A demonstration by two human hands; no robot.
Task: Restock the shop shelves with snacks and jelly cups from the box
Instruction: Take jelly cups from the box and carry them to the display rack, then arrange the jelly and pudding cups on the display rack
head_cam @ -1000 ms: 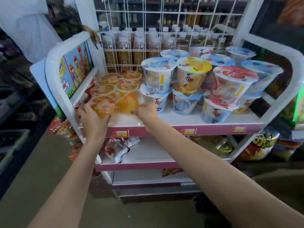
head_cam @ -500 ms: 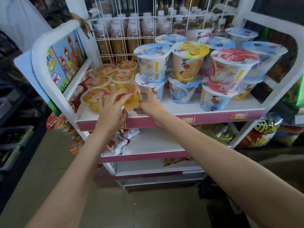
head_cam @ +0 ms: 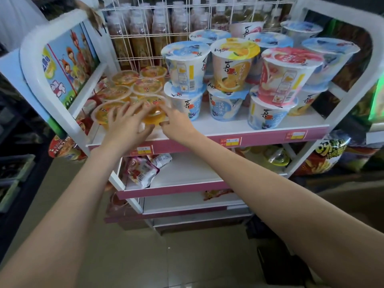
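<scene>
Both bare forearms reach forward and up from the bottom corners of the head view, converging toward the middle. The left hand (head_cam: 126, 125) is seen from the back, palm down, with its fingers (head_cam: 133, 110) straight and spread wide, blurred at the tips. The right hand (head_cam: 176, 121) sits just beside it, also back up, its fingers partly hidden, the index finger stretched forward and the thumb angled toward the left hand.
</scene>
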